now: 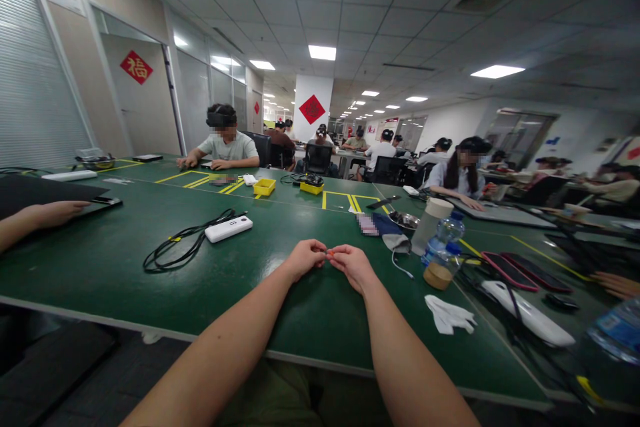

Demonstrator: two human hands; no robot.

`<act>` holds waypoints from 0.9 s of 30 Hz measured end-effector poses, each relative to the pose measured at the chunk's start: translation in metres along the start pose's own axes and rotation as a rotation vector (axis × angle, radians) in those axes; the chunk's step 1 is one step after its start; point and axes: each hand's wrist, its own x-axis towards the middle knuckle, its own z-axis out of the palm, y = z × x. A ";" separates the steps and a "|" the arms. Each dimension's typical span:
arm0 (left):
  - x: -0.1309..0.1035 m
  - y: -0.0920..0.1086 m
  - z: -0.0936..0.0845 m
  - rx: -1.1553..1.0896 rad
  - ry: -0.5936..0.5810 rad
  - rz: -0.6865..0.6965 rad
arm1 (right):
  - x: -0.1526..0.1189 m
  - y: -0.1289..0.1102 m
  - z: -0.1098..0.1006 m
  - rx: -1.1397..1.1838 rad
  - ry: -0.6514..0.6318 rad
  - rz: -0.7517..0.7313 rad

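Note:
Above the green table [280, 307] my left hand [306, 259] and my right hand [353, 267] meet fingertip to fingertip in front of me. Both are closed in a pinch. A tiny orange-red spot shows between the fingertips, too small to tell whether it is a held thing or skin. To the left of my left hand lies a white power bank [229, 229], beside a coiled black cable [173, 255]. A crumpled white tissue [450, 315] rests to the right of my right forearm.
Plastic bottles [443, 267], a pale tumbler [431, 223] and a metal bowl [404, 220] stand at right, near phones [510, 271] and a white device [527, 313]. Yellow trays [264, 187] sit farther back. Other people work around the table; a co-worker's hand [63, 212] is at far left.

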 end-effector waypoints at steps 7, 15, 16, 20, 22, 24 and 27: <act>0.001 0.000 -0.002 -0.059 -0.044 -0.027 | -0.001 0.000 0.000 -0.013 -0.004 -0.006; -0.001 0.008 -0.004 -0.236 0.002 -0.140 | 0.004 0.001 -0.005 0.073 -0.034 0.022; -0.001 0.008 -0.004 -0.248 0.005 -0.138 | 0.004 0.001 -0.005 0.073 -0.033 0.020; -0.001 0.006 -0.004 -0.143 -0.008 -0.089 | 0.003 0.002 -0.004 0.020 -0.017 0.009; -0.002 0.005 -0.003 -0.028 0.001 -0.044 | 0.002 0.002 -0.004 0.000 -0.014 -0.002; -0.002 0.004 -0.002 0.052 0.020 -0.011 | 0.002 0.002 -0.003 -0.004 -0.020 -0.007; -0.001 0.003 -0.002 0.059 0.021 -0.013 | 0.001 0.002 -0.003 -0.003 -0.028 -0.008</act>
